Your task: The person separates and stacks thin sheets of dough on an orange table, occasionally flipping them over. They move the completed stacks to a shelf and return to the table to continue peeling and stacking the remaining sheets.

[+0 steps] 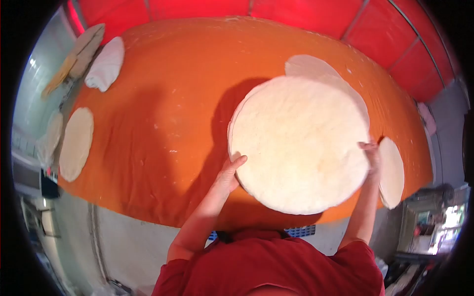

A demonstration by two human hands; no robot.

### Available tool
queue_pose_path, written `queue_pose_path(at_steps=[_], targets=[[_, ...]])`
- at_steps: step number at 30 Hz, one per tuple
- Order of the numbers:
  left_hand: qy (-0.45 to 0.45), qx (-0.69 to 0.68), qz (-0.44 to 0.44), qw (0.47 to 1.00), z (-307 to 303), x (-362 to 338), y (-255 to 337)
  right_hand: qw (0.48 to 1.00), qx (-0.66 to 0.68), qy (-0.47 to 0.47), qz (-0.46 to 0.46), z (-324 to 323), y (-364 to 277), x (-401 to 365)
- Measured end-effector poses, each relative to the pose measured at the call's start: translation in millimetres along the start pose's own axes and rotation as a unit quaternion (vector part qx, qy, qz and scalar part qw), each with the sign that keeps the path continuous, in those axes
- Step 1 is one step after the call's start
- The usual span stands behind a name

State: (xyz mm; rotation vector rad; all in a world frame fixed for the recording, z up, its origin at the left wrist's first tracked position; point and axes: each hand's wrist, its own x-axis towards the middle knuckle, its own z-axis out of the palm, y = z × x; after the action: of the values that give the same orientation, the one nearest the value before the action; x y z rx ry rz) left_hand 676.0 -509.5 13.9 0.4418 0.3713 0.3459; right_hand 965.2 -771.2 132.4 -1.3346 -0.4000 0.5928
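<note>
A large round flat sheet of dough (301, 143) is held up over the orange cloth-covered table (148, 123). My left hand (232, 172) grips its lower left edge, thumb on top and fingers hidden beneath. At the right edge, my right hand (371, 154) grips the sheet, slightly blurred, with fingertips over the top. A second layer edge shows along the sheet's left side. Behind it, another pale round piece (311, 66) lies on the cloth, partly covered from view. Just right of my right hand lies a flat oval dough piece (392, 172).
Another flat dough piece (76, 144) lies at the table's left edge, near a clear plastic bag (51, 140). A folded white cloth (106, 64) is at the back left. Red panels (296, 17) stand behind the table. Grey floor (133, 241) shows in front.
</note>
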Motion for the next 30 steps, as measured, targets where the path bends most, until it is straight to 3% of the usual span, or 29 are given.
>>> queue_pose_path(at_steps=[1,2,3,4,5,7,8,9,10,11,12,13,14,16,18,19,21,24,26,28,30], targets=[[-0.002,0.004,-0.018,1.0,-0.5,7.3,-7.5,0.998,0.009,0.032,0.055,-25.3,40.5,1.4],[0.037,0.085,-0.033,0.995,-5.1,17.2,-18.0,0.984,0.007,0.01,0.177,-84.2,96.5,7.5],[0.074,0.166,-0.045,0.982,-12.0,26.7,-31.3,0.991,0.034,0.045,0.122,-86.4,129.8,-8.0],[0.119,0.274,0.016,0.954,-23.2,37.3,-51.3,0.993,0.059,0.075,0.065,-80.8,148.6,-19.0],[0.117,0.278,0.009,0.954,-18.6,42.9,-59.5,0.993,0.062,0.082,0.066,-83.4,146.9,-25.0],[0.184,0.385,0.18,0.886,-15.0,47.7,-69.6,0.987,0.083,0.09,0.104,-79.7,135.0,-43.5],[0.181,0.406,0.208,0.871,-15.7,46.7,-69.9,0.985,0.086,0.098,0.11,-73.3,131.3,-50.0],[0.178,0.408,0.201,0.872,-16.6,42.4,-65.7,0.982,0.087,0.111,0.125,-61.3,126.8,-50.7],[0.173,0.369,0.138,0.903,-18.3,35.5,-55.6,0.979,0.088,0.126,0.137,-46.8,126.2,-48.2],[0.153,0.331,0.068,0.929,-16.0,35.1,-46.0,0.983,-0.007,0.168,0.067,-28.7,135.0,-42.5],[0.151,0.292,0.07,0.942,-12.8,34.7,-40.1,0.963,-0.116,0.229,0.084,-31.6,155.9,-37.4],[0.149,0.252,0.068,0.954,-8.6,32.6,-34.1,0.92,-0.248,0.301,0.031,-11.2,152.9,-40.0],[0.114,0.251,0.066,0.959,1.3,30.4,-26.1,0.954,-0.141,0.264,-0.037,-16.0,166.2,-41.8],[0.103,0.261,0.102,0.954,-4.1,32.6,-26.0,0.968,0.09,0.234,0.02,-41.0,199.3,-25.6],[0.096,0.299,0.144,0.938,12.6,29.3,-28.2,0.97,0.171,0.163,0.056,-21.0,165.2,-36.1],[0.112,0.315,0.173,0.926,32.1,26.0,-29.7,0.979,-0.024,0.183,0.082,-16.9,152.9,-43.7],[0.072,0.348,0.199,0.913,70.8,17.3,-27.9,0.984,0.074,0.148,0.06,-12.2,142.4,-44.6],[-0.017,0.42,0.262,0.869,139.2,9.3,-34.7,0.989,-0.014,0.145,0.006,-15.4,110.3,-29.7],[-0.063,0.456,0.283,0.841,174.7,17.8,-65.6,0.99,-0.024,0.138,-0.016,-57.4,75.4,-28.6],[-0.061,0.464,0.26,0.845,209.7,38.1,-98.1,0.956,-0.179,0.165,-0.165,-117.3,40.0,-21.5],[-0.052,0.434,0.231,0.869,246.2,65.6,-147.5,0.969,-0.142,0.162,-0.122,-191.1,-10.6,-28.3]])
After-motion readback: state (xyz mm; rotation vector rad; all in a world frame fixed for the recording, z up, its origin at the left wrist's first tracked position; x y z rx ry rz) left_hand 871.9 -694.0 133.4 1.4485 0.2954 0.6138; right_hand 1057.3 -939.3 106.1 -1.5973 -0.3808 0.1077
